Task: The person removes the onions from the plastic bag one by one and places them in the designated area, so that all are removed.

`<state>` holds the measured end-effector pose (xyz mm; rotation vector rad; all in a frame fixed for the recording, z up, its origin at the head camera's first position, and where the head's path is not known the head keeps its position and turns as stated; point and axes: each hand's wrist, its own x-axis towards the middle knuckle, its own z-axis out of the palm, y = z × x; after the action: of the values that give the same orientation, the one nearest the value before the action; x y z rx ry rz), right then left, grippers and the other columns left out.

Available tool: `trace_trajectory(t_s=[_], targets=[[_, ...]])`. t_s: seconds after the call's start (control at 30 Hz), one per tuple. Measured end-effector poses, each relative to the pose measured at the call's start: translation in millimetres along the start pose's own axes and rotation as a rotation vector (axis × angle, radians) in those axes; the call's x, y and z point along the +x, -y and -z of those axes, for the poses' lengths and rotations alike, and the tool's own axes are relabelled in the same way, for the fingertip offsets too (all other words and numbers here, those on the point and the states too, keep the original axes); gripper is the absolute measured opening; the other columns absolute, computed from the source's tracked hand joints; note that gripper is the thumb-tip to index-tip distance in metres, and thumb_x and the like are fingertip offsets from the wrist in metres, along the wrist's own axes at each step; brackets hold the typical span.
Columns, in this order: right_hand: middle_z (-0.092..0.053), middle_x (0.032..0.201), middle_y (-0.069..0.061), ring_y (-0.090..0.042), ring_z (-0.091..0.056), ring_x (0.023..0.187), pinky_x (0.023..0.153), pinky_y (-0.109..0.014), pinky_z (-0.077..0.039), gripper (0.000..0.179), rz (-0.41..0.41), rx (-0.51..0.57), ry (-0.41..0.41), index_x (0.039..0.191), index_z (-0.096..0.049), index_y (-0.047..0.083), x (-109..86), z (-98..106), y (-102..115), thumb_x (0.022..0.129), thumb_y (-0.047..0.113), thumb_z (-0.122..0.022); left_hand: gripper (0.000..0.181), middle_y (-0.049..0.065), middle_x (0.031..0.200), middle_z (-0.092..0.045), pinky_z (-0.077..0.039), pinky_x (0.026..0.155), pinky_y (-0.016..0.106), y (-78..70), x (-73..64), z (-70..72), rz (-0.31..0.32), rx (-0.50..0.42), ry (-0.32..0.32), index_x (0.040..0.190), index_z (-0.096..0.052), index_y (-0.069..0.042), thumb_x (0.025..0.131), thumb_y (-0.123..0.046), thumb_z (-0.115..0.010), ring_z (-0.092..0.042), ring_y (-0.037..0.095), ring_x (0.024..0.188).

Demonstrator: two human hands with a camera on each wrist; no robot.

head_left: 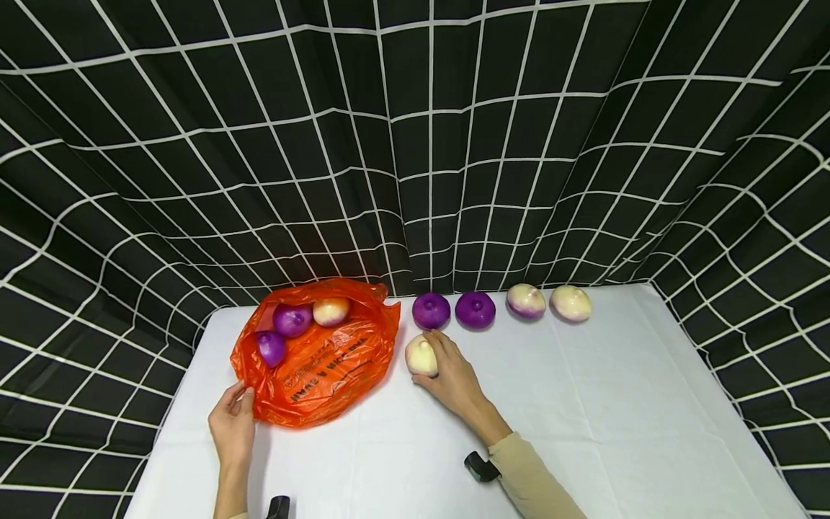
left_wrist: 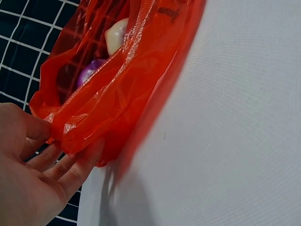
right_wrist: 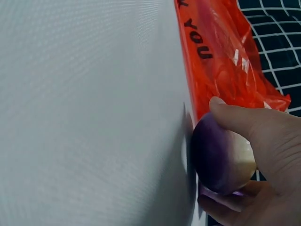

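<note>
A red-orange plastic bag [head_left: 337,360] lies open on a white-covered table [head_left: 648,418], its 8 o'clock edge pinched in a person's left hand [head_left: 233,422] as the right hand [head_left: 456,380] grasps a cream-and-purple bulb [head_left: 421,357] just beside the bag's 3 o'clock side. Black curtains [head_left: 428,144] patterned in a white grid hang at 9, 12 and 3 o'clock around the table. The tabletop runs down toward 6 o'clock, its pale cloth faintly creased. The bag sits toward the table's 10 o'clock corner, its film crinkled and printed with black lettering.

The left forearm rises from 6 o'clock, thumb and fingers closing on the plastic. The right forearm, in a tan sleeve [head_left: 534,476] with a dark device [head_left: 481,467] at the wrist, slants up toward 11 o'clock; thumb and fingers curl around opposite sides of the bulb. Whether the bulb bears on the cloth cannot be told.

Inside the bag are two purple bulbs [head_left: 292,321], at 9 and 11 o'clock, and a pale bulb [head_left: 331,312] near 12. From the held bulb, a row of two deep-purple bulbs [head_left: 475,311] and two cream-and-violet bulbs [head_left: 570,303] stretches between 12 and 3 o'clock, near the table's far edge.
</note>
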<state>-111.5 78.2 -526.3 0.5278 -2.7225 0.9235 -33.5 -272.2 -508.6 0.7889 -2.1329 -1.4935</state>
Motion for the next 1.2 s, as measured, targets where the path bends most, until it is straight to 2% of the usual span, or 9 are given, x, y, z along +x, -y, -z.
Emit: trace_trajectory(t_s=[0.17, 0.27, 0.43, 0.53, 0.8, 0.9, 0.97, 1.1, 1.2], targets=[[-0.042, 0.133, -0.010, -0.024, -0.044, 0.118, 0.087, -0.044, -0.046, 0.082, -0.008, 0.012, -0.004, 0.132, -0.044, 0.008, -0.2, 2, -1, 0.064, 0.035, -0.081, 0.028, -0.017, 0.088, -0.053, -0.045, 0.057, 0.007, -0.8, -1.6, -0.7, -0.007, -0.014, -0.006, 0.114, -0.058, 0.006, 0.090, -0.009, -0.053, -0.054, -0.012, 0.068], [-0.042, 0.133, -0.011, -0.025, -0.044, 0.118, 0.089, -0.044, -0.045, 0.083, -0.004, 0.021, -0.004, 0.131, -0.043, 0.007, 0.0, 4, -2, 0.063, 0.036, -0.081, 0.028, -0.020, 0.085, -0.053, -0.045, 0.056, 0.008, -0.7, -1.8, -0.7, -0.011, -0.014, -0.008, 0.113, -0.058, 0.006, 0.090, -0.009, -0.053, -0.055, -0.011, 0.068], [-0.040, 0.134, -0.012, -0.025, -0.042, 0.121, 0.096, -0.042, -0.040, 0.083, 0.000, 0.047, 0.025, 0.134, -0.041, 0.007, 2.9, 10, -3, 0.066, 0.036, -0.079, 0.029, 0.003, 0.100, -0.059, -0.045, 0.056, 0.008, -3.2, -3.0, -0.2, -0.004, -0.008, 0.006, 0.115, -0.056, 0.006, 0.091, -0.009, -0.051, -0.053, -0.013, 0.068], [-0.040, 0.135, -0.012, -0.025, -0.040, 0.122, 0.099, -0.042, -0.037, 0.083, 0.010, 0.048, 0.029, 0.135, -0.040, 0.008, 5.4, 14, -2, 0.067, 0.037, -0.078, 0.029, 0.016, 0.108, -0.057, -0.045, 0.057, 0.007, -3.3, -3.6, -0.4, -0.002, -0.007, 0.004, 0.115, -0.056, 0.006, 0.091, -0.009, -0.051, -0.053, -0.013, 0.069], [-0.042, 0.134, -0.007, -0.019, -0.038, 0.125, 0.104, -0.036, -0.031, 0.067, 0.028, 0.131, -0.067, 0.132, -0.044, 0.011, 24.5, 31, 13, 0.075, 0.031, -0.073, 0.029, 0.018, 0.109, -0.057, -0.045, 0.058, 0.006, 0.1, -0.9, 0.5, -0.015, 0.007, 0.004, 0.115, -0.057, 0.005, 0.091, -0.010, -0.051, -0.052, -0.016, 0.069], [-0.046, 0.131, -0.003, -0.017, -0.041, 0.123, 0.103, -0.034, -0.032, 0.054, 0.084, 0.178, -0.115, 0.126, -0.051, 0.011, 37.4, 37, 26, 0.079, 0.028, -0.070, 0.029, 0.013, 0.106, -0.058, -0.045, 0.057, 0.006, 0.0, -0.7, 1.7, -0.017, 0.017, -0.004, 0.115, -0.057, 0.004, 0.091, -0.010, -0.051, -0.052, -0.016, 0.068], [-0.048, 0.128, -0.002, -0.016, -0.044, 0.120, 0.101, -0.032, -0.034, 0.047, 0.124, 0.206, -0.126, 0.122, -0.054, 0.010, 45.7, 40, 36, 0.081, 0.028, -0.068, 0.028, 0.002, 0.100, -0.058, -0.045, 0.057, 0.006, -0.6, -1.0, 2.1, -0.014, 0.013, -0.010, 0.115, -0.057, 0.004, 0.091, -0.010, -0.052, -0.053, -0.016, 0.068], [-0.050, 0.126, -0.003, -0.016, -0.047, 0.116, 0.096, -0.031, -0.041, 0.048, 0.165, 0.261, -0.105, 0.124, -0.052, 0.009, 59.9, 39, 58, 0.083, 0.030, -0.064, 0.027, -0.017, 0.088, -0.054, -0.045, 0.058, 0.006, -1.2, -1.9, 1.9, -0.013, -0.009, -0.015, 0.113, -0.058, 0.005, 0.090, -0.009, -0.053, -0.054, -0.014, 0.068], [-0.050, 0.126, -0.002, -0.015, -0.048, 0.116, 0.097, -0.030, -0.040, 0.051, 0.158, 0.274, -0.071, 0.126, -0.049, 0.009, 68.8, 34, 72, 0.084, 0.032, -0.064, 0.027, -0.020, 0.086, -0.054, -0.045, 0.057, 0.007, -0.8, -1.7, 1.5, -0.015, -0.015, -0.014, 0.112, -0.059, 0.005, 0.090, -0.009, -0.053, -0.055, -0.013, 0.068]])
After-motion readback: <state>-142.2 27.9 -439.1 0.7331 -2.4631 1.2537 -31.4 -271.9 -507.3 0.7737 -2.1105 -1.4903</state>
